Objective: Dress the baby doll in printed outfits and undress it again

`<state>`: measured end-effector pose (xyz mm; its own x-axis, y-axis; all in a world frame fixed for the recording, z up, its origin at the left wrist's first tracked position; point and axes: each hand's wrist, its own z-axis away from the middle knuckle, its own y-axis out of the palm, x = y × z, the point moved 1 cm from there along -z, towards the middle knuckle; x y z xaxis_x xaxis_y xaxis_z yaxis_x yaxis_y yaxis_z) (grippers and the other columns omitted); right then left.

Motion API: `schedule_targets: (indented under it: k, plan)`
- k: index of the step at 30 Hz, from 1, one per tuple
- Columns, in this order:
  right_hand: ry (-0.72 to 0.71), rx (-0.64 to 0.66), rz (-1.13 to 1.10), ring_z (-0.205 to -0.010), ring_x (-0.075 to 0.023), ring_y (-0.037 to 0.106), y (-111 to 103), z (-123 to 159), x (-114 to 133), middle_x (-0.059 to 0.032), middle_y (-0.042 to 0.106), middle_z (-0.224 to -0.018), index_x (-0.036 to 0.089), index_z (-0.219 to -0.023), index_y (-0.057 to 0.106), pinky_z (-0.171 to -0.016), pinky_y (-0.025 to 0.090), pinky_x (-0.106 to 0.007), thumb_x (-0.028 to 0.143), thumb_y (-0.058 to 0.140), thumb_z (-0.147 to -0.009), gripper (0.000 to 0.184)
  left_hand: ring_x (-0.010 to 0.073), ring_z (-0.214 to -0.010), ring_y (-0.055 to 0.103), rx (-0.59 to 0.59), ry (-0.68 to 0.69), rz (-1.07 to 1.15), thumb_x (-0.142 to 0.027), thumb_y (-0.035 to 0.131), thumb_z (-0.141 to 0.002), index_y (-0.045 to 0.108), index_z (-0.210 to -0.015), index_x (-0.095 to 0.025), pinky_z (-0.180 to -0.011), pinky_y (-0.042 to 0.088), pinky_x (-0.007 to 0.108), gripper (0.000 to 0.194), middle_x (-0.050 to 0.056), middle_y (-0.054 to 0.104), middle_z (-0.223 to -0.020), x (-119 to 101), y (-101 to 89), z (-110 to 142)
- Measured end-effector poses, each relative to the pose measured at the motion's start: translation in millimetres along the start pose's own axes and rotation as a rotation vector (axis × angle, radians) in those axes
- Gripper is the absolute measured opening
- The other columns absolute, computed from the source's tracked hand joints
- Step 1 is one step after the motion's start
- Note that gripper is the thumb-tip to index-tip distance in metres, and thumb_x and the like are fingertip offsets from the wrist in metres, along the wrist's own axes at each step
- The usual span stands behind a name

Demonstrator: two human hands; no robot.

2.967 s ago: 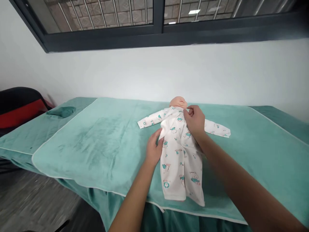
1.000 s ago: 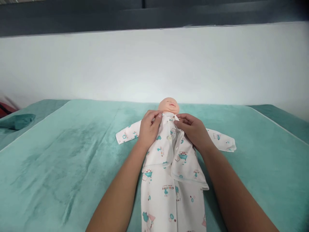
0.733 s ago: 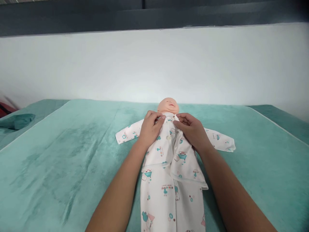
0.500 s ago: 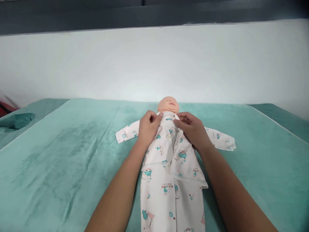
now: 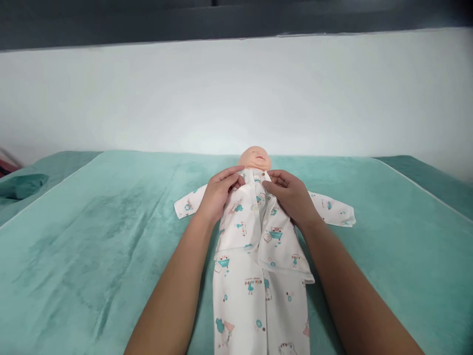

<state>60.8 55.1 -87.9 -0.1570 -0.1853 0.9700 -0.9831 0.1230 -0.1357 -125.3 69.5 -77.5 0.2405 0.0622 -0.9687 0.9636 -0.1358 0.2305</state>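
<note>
A baby doll lies face up on a teal towel, dressed in a white printed romper with both sleeves spread sideways. My left hand rests on the romper's left chest, its fingers pinching the collar edge beside the neck. My right hand lies on the right chest, fingers curled and gripping the other front panel near the collar. The right front flap hangs loose and folded outward below my hand. Small buttons run down the middle placket.
The towel covers a teal-draped bed that stands against a white wall. A dark teal folded cloth lies at the far left. A dark window frame runs along the top.
Three seconds ago I stood farther back with my left hand at the romper's waist. Since then both hands came to the collar, and in the last second they shifted slightly while pinching it.
</note>
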Motion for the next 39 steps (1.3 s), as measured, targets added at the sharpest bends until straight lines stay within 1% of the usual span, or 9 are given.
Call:
schedule_targets:
  k: [5,8,12,17,21,25,29,34,39]
  plan:
    - [0.007,0.025,0.005,-0.077,-0.0181,0.061,2.1,-2.0,2.8,-0.0015,0.068,-0.084,0.021,-0.099,0.07,-0.069,0.048,-0.03,0.037,0.071,-0.071,0.033,0.0119,-0.061,0.048,-0.054,0.071,-0.335,-0.045,0.057,-0.088,0.073,-0.089,-0.019,-0.061,0.039,0.025,0.03,-0.001,0.058,-0.066,-0.5,5.7,-8.3]
    - [0.026,0.078,0.01,-0.073,-0.0176,0.06,2.2,-4.3,5.5,-0.0008,0.068,-0.079,0.021,-0.098,0.07,-0.066,0.047,-0.029,0.038,0.07,-0.071,0.032,0.013,-0.064,0.051,-0.05,0.104,-0.518,-0.041,0.061,-0.085,0.074,-0.09,-0.021,-0.063,0.039,0.026,0.024,-0.002,0.061,-0.071,0.9,9.0,-13.0]
    - [0.029,0.106,0.021,-0.07,-0.0175,0.059,1.3,-6.1,7.2,-0.0008,0.067,-0.077,0.02,-0.099,0.07,-0.063,0.046,-0.029,0.038,0.07,-0.071,0.033,0.0126,-0.059,0.047,-0.097,0.114,-0.638,-0.035,0.063,-0.084,0.073,-0.095,-0.023,-0.06,0.039,0.026,0.019,-0.004,0.051,-0.062,5.3,12.4,-16.0]
    - [-0.004,0.072,0.071,-0.066,-0.0159,0.056,2.7,-7.8,5.2,0.001,0.064,-0.072,0.02,-0.098,0.071,-0.062,0.044,-0.028,0.037,0.068,-0.072,0.03,0.0156,-0.087,0.059,-0.142,0.393,-0.707,-0.025,0.063,-0.086,0.071,-0.088,-0.021,-0.082,0.047,0.029,0.01,0.004,0.06,-0.099,14.3,12.8,-20.5]
    - [-0.003,-0.003,0.089,-0.074,-0.0177,0.06,3.9,-8.2,3.1,-0.0004,0.069,-0.081,0.022,-0.098,0.073,-0.069,0.047,-0.03,0.036,0.066,-0.074,0.029,0.0192,-0.101,0.058,-0.145,0.519,-0.796,-0.023,0.056,-0.091,0.067,-0.086,-0.019,-0.093,0.045,0.034,0.013,0.006,0.064,-0.101,18.0,11.9,-21.4]
    - [-0.014,-0.096,0.175,-0.083,-0.0209,0.064,5.0,-6.2,3.1,-0.0028,0.073,-0.091,0.022,-0.099,0.075,-0.08,0.049,-0.035,0.036,0.066,-0.074,0.03,0.0189,-0.096,0.058,-0.105,0.483,-0.81,-0.019,0.056,-0.09,0.066,-0.086,-0.021,-0.092,0.045,0.034,0.011,0.003,0.069,-0.096,16.9,11.2,-21.2]
    - [-0.114,-0.143,0.23,-0.098,-0.023,0.066,7.9,-9.5,8.4,-0.0037,0.075,-0.103,0.021,-0.093,0.077,-0.092,0.047,-0.037,0.03,0.064,-0.074,0.025,0.0158,-0.086,0.059,-0.041,0.376,-0.671,-0.014,0.057,-0.085,0.067,-0.099,-0.022,-0.085,0.047,0.031,0.019,0.002,0.069,-0.1,15.0,9.3,-22.3]
    - [-0.06,-0.056,0.264,-0.088,-0.0233,0.068,13.9,-25.3,17.6,-0.0012,0.077,-0.091,0.022,-0.085,0.078,-0.081,0.049,-0.034,0.025,0.062,-0.071,0.022,0.0136,-0.084,0.062,-0.039,0.271,-0.461,-0.01,0.059,-0.081,0.065,-0.102,-0.021,-0.08,0.048,0.028,0.024,0.002,0.071,-0.099,11.3,7.6,-23.1]
    - [-0.083,-0.051,0.323,-0.08,-0.0208,0.065,17.9,-27.5,16.4,-0.0002,0.075,-0.082,0.022,-0.084,0.079,-0.076,0.047,-0.033,0.026,0.06,-0.071,0.023,0.0133,-0.082,0.063,-0.067,0.249,-0.411,-0.012,0.062,-0.08,0.066,-0.1,-0.02,-0.078,0.048,0.027,0.021,0.002,0.073,-0.097,11.9,8.2,-24.9]
